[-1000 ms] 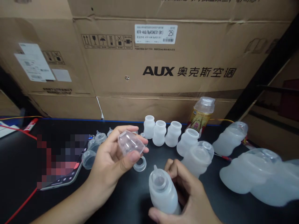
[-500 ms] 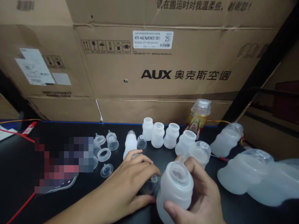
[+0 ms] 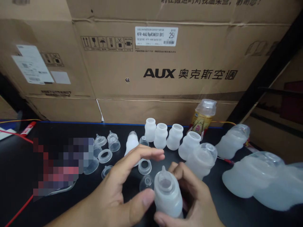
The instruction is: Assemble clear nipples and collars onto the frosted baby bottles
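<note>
Left hand (image 3: 118, 192) near centre, fingers spread, thumb pressed rightward; right hand (image 3: 191, 195) curled shut beside it, palm leftward.

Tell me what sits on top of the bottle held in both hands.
A translucent nipple sits in the mouth of the bottle, tip up. The right hand wraps the bottle from behind; the left hand touches its side. The bottle's base is hidden.

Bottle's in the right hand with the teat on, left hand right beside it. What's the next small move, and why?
Probably reach the left hand for the clear cap lying on the black table just behind the bottle. The right hand holds that bottle, its teat stands uncovered, and the left fingers are free.
</note>
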A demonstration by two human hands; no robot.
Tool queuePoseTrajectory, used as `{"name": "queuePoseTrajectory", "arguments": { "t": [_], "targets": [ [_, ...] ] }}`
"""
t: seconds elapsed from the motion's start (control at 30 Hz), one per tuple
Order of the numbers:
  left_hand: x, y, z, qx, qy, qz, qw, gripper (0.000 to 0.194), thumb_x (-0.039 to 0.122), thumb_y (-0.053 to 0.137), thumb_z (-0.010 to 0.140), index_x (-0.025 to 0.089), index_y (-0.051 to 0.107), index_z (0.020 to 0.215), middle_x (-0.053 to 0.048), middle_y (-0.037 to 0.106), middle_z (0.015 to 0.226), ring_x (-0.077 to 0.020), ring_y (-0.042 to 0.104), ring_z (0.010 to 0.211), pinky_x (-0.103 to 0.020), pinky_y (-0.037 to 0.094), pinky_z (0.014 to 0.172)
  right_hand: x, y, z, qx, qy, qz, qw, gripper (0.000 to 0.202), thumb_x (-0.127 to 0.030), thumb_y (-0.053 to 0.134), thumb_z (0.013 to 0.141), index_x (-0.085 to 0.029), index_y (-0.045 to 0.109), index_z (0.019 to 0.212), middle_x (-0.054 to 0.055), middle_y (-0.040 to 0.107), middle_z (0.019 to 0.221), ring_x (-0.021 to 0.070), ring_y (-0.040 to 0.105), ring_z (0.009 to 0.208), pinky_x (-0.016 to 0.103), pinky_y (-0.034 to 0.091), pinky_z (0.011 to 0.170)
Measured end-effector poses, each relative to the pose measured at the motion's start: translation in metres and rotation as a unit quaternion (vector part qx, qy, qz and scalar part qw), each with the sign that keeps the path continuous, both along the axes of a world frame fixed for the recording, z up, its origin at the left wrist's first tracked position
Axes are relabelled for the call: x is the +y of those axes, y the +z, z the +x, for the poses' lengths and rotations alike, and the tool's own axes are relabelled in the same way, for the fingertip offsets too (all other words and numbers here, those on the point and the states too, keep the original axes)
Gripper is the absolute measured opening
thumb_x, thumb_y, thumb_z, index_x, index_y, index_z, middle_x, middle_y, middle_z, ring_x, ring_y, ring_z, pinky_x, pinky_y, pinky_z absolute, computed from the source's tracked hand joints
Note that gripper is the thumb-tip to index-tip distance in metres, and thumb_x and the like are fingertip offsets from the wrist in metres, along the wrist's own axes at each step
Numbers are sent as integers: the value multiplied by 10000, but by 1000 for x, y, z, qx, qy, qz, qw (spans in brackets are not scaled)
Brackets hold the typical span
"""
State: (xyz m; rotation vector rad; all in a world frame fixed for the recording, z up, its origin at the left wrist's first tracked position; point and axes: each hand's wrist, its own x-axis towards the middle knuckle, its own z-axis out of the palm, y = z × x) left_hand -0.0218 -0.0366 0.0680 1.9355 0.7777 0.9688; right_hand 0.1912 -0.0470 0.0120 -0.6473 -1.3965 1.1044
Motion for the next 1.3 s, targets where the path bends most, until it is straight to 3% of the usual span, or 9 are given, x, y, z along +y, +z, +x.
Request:
{"name": "queuePoseTrajectory", "arguments": {
  "t": [0.07, 0.17, 0.37, 0.47, 0.7, 0.9, 1.13, 1.3],
  "targets": [
    [0, -5, 7, -50, -19, -7, 999, 388, 428, 776, 977, 437, 700, 1357, 32, 723, 1294, -199, 678, 1239, -312, 523, 1091, -1, -3, -1, -14, 13, -16, 1000, 528, -201, 1020, 590, -251, 533, 786, -73, 565, 791, 119, 498, 678, 205, 418, 600],
    [3, -12, 13, -96, -27, -16, 995, 248, 396, 834, 947, 356, 815, 1191, 5, 762, 1103, -176, 707, 1045, -289, 545, 934, -1, -7, -1, -16, 12, -25, 999, 540, -211, 1031, 591, -256, 536, 802, -76, 571, 812, 119, 507, 685, 211, 409, 607],
    [14, -4, 7, -137, 69, -23, 988, 157, 481, 818, 956, 374, 817, 1071, 56, 776, 1008, -110, 703, 953, -190, 527, 857, -1, -8, -2, -31, 6, -14, 999, 552, -208, 1016, 589, -263, 510, 803, -89, 528, 792, 112, 448, 659, 209, 366, 588],
    [15, -1, 6, -143, 69, -6, 987, 175, 510, 811, 955, 375, 808, 1066, 64, 781, 1006, -108, 702, 960, -190, 527, 871, -2, -8, -2, -32, 7, -22, 999, 566, -211, 1021, 583, -263, 501, 798, -87, 521, 787, 116, 439, 664, 214, 363, 589],
    [3, -8, 14, -108, -9, 11, 994, 217, 406, 864, 918, 314, 818, 1109, 0, 760, 1042, -173, 711, 987, -285, 540, 869, -2, -7, -2, -13, 30, -26, 999, 529, -212, 1020, 612, -266, 538, 822, -86, 557, 818, 117, 483, 682, 223, 386, 605],
    [4, -10, 16, -96, -10, 20, 995, 233, 322, 849, 919, 320, 815, 1150, -2, 752, 1059, -172, 714, 997, -284, 545, 878, -3, -4, -3, -34, 11, -22, 999, 491, -181, 970, 615, -259, 526, 809, -86, 561, 796, 112, 500, 668, 216, 401, 591],
    [2, -9, 15, -98, -5, 4, 995, 216, 343, 841, 937, 327, 835, 1152, -22, 770, 1049, -190, 723, 976, -303, 565, 879, -2, -5, -3, -17, 1, -16, 1000, 507, -186, 989, 592, -256, 528, 794, -78, 559, 790, 112, 502, 661, 215, 412, 583],
    [1, -6, 17, -119, -13, 24, 992, 258, 316, 869, 900, 311, 847, 1157, -40, 805, 1040, -200, 745, 925, -310, 598, 843, -1, -9, -2, -38, -1, 24, 999, 515, -264, 1026, 612, -258, 550, 808, -68, 572, 781, 124, 505, 655, 235, 397, 580]
  ]
}}
